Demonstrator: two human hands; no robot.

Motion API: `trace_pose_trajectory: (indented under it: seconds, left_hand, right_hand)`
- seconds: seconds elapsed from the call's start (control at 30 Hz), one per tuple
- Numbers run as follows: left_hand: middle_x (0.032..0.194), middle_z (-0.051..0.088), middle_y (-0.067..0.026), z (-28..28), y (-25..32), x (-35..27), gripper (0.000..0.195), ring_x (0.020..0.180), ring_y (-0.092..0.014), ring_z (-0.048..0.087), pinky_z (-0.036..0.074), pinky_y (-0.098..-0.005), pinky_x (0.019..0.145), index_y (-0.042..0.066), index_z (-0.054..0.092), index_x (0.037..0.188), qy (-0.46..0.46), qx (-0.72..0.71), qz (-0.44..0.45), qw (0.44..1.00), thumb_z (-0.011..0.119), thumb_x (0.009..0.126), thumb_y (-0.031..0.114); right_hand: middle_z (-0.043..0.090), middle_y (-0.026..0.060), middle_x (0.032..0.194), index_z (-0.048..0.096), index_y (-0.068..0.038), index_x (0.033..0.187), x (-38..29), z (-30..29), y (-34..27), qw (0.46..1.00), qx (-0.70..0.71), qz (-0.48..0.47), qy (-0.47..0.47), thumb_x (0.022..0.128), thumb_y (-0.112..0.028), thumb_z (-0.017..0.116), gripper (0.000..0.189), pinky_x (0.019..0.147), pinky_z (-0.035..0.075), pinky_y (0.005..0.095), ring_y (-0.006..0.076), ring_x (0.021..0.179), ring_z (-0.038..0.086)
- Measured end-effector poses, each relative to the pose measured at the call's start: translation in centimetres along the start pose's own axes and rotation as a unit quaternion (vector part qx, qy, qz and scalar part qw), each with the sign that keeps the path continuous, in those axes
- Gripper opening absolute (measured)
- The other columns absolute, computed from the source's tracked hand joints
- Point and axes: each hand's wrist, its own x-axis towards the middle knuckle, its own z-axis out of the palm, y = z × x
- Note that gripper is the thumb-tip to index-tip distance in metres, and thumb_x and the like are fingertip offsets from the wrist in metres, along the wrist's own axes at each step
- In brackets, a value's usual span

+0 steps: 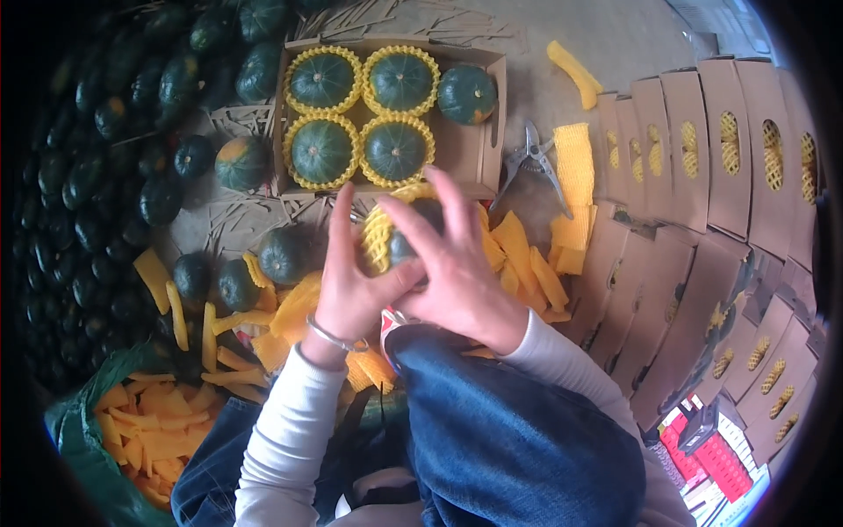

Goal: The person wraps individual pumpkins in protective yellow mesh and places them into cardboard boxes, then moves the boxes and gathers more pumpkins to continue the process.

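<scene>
Between my hands is a dark green squash [401, 248] partly covered by a yellow foam net sleeve [377, 242]. My left hand [359, 273] cups its near left side, thumb across the front. My right hand [454, 270] lies over its right side and top with fingers spread, hiding much of it. Just beyond my fingertips stands an open cardboard box [464, 161]. In its left and middle parts sit several green squashes [321, 150] in yellow net sleeves. A bare squash [467, 95] with an orange patch rests at the box's right end.
Pruning shears [531, 161] lie right of the box, beside flat yellow foam sleeves [574, 165]. A large pile of squashes [85, 197] fills the left. A green sack [72, 421] of foam sleeves stands lower left. Packed cardboard boxes [685, 148] line the right.
</scene>
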Motion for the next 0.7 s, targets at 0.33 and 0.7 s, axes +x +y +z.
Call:
trace_pose_trajectory:
  seconds: [0.33,0.7]
  left_hand:
    - [0.137,0.04,-0.0115,0.7,-3.4,13.0,0.055,0.13,-0.036,0.035,0.031,-0.055,0.106,0.023,0.067,0.116,-0.007,0.63,0.229,0.742,0.081,0.063,0.027]
    - [0.129,0.052,-0.0173,-6.3,-0.2,8.5,0.048,0.113,-0.028,0.056,0.049,-0.038,0.093,0.008,0.056,0.127,0.042,0.447,0.262,0.854,0.07,0.081,0.008]
  right_hand:
    - [0.04,0.0137,0.131,0.056,-0.019,0.125,6.5,-0.8,10.2,0.939,-0.338,0.062,0.011,0.061,-0.025,0.086,0.071,0.092,0.035,0.0589,0.0403,0.123,0.036]
    - [0.058,0.0227,0.115,0.051,-0.004,0.121,-0.9,-0.4,9.2,0.979,-0.098,0.163,-0.072,0.077,-0.019,0.076,0.053,0.087,0.044,0.0475,0.041,0.108,0.053]
